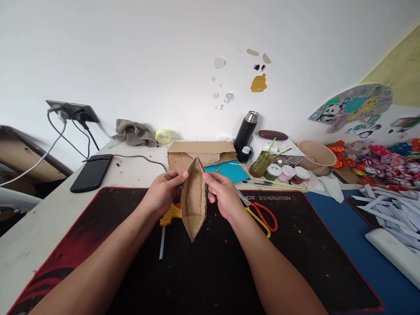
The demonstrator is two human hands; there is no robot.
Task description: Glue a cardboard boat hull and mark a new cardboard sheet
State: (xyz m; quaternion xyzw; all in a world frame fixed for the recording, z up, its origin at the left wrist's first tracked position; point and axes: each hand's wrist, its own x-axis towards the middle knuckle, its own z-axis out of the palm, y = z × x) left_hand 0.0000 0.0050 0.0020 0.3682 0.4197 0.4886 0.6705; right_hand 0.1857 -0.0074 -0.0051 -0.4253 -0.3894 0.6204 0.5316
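Between my two hands is a small cardboard boat [194,199], pointed at both ends, its hollow side turned toward me. My left hand [166,189] pinches its left wall between thumb and fingers. On the opposite wall, my right hand [222,191] grips with the thumb at the rim and the fingers behind. Partly hidden behind the boat and my left hand lies a yellow hot glue gun [170,215], with a translucent glue stick [162,243] below it. Scissors [262,216] with red and yellow handles rest on the mat right of my right wrist.
A black desk mat [183,284] covers the front of the table. Behind it are cardboard sheets [201,147], blue paper [231,173], a thermos [246,131] and paint jars [273,172]. A phone [92,174] lies left; paper strips [393,214] are heaped right.
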